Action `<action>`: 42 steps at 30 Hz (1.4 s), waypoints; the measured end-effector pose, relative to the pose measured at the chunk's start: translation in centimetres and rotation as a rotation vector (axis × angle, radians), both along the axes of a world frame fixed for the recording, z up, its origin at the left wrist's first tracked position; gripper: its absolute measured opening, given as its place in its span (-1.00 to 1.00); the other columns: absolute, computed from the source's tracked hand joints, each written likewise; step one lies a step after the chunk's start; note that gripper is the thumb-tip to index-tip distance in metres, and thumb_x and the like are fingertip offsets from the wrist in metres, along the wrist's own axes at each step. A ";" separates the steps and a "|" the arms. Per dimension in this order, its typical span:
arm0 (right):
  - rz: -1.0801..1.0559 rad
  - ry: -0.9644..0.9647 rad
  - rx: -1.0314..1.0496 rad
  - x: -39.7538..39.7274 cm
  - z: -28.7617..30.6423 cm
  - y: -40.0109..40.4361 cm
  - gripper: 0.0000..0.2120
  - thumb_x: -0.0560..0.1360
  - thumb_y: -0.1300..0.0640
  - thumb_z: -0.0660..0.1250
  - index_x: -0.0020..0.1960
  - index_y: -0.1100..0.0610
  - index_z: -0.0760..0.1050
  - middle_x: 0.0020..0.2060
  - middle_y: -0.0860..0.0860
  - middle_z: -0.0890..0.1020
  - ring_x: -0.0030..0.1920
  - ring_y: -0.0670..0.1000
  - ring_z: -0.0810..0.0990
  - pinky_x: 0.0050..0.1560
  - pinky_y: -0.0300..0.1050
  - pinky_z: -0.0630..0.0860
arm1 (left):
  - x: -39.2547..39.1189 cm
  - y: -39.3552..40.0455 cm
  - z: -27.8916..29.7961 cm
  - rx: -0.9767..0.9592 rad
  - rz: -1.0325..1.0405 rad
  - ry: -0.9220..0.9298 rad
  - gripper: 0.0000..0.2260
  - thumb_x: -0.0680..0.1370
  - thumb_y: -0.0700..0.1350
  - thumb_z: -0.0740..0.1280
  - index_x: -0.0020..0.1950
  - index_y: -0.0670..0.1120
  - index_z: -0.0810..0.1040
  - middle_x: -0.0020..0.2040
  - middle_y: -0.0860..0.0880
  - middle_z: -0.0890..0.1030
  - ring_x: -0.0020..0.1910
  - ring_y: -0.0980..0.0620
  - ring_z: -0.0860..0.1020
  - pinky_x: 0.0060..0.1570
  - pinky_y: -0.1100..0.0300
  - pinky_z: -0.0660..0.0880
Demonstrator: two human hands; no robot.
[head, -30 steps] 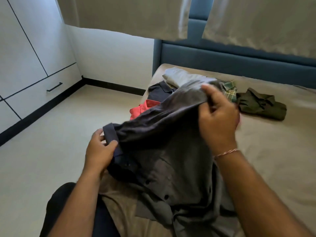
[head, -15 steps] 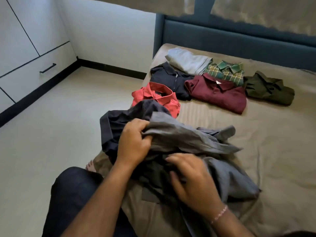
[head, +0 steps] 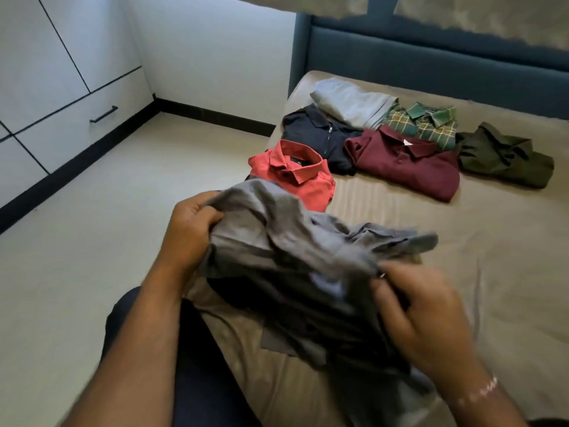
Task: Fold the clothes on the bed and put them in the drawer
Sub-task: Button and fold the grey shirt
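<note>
Lifted since before, crumpled grey shirt (head: 277, 238) in both hands' grip.

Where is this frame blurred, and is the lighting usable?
Head view: motion blur smears the right hand and the near part of the grey shirt; the left hand and folded shirts behind are fairly sharp; light is soft and even, without glare.

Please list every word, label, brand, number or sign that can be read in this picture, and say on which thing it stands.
No text can be read.
Red shirt: a small dark label inside the collar, too small to read.
Maroon shirt: a white tag at the collar, too small to read.
Grey shirt held in both hands: a pale patch, blurred, unreadable.
Drawer: no label visible.
</note>
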State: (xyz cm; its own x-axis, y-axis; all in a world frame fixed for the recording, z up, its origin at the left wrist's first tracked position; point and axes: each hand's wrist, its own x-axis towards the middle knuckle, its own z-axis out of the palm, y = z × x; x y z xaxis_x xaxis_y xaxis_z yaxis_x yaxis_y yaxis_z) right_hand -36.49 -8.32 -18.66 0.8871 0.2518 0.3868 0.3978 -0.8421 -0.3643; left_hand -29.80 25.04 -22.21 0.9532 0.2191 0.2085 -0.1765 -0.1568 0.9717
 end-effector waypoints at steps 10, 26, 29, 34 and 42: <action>0.422 0.500 -0.076 -2.6 -3.3 0.4 -0.78 0.56 -0.17 0.32 0.12 -0.12 0.59 -0.07 -0.17 0.66 -0.04 -0.17 0.62 -0.01 -0.09 0.59 | -0.8 0.5 0.2 0.595 0.513 0.033 -0.77 0.60 0.07 0.27 -0.11 -0.05 0.58 -0.07 -0.03 0.61 -0.03 -0.14 0.55 -0.02 -0.01 0.47; 0.057 0.491 0.437 5.4 -3.6 -7.8 -0.82 0.60 0.22 0.29 0.03 0.04 0.66 -0.09 -0.04 0.74 -0.02 -0.04 0.68 0.06 -0.06 0.55 | -0.2 -3.2 -2.4 1.119 -0.438 -0.063 -0.40 0.36 0.44 0.40 0.33 0.22 0.55 0.27 0.22 0.53 0.23 0.11 0.50 0.18 0.07 0.49; 0.011 0.568 0.256 8.5 -3.6 -10.7 -0.76 0.64 0.29 0.31 0.05 0.01 0.67 -0.11 0.01 0.74 -0.03 0.10 0.69 0.05 0.08 0.56 | 0.9 -3.3 -3.4 1.162 -0.176 0.013 -0.50 0.42 0.21 0.50 0.33 0.15 0.57 0.23 0.10 0.57 0.21 -0.05 0.54 0.12 -0.08 0.54; -0.263 0.325 -0.003 9.3 -7.1 -13.1 -0.85 0.50 0.26 0.47 0.01 0.05 0.67 -0.06 0.07 0.72 0.00 0.16 0.68 0.02 -0.02 0.56 | 0.4 -2.9 -3.7 1.031 -0.171 0.052 -0.60 0.40 0.03 0.39 0.24 0.12 0.62 0.15 0.12 0.61 0.12 -0.02 0.58 0.13 -0.03 0.55; -0.082 0.167 -0.082 6.9 -7.2 -9.8 -0.39 0.41 -0.06 0.60 0.40 -0.06 0.48 0.23 -0.05 0.59 0.25 0.03 0.53 0.29 0.10 0.47 | -1.0 -1.6 -1.7 0.733 -0.065 -0.123 -0.74 0.42 -0.22 0.46 0.05 0.03 0.60 -0.02 0.11 0.60 -0.01 0.05 0.58 0.06 0.17 0.51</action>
State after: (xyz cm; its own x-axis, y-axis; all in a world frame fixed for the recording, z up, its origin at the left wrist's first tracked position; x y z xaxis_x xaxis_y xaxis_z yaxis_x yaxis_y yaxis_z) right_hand -29.63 -18.13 -25.86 0.9559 0.2007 0.2142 0.2667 -0.8985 -0.3486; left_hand -30.82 23.42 -23.92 0.9197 -0.0732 0.3858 -0.3085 -0.7426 0.5945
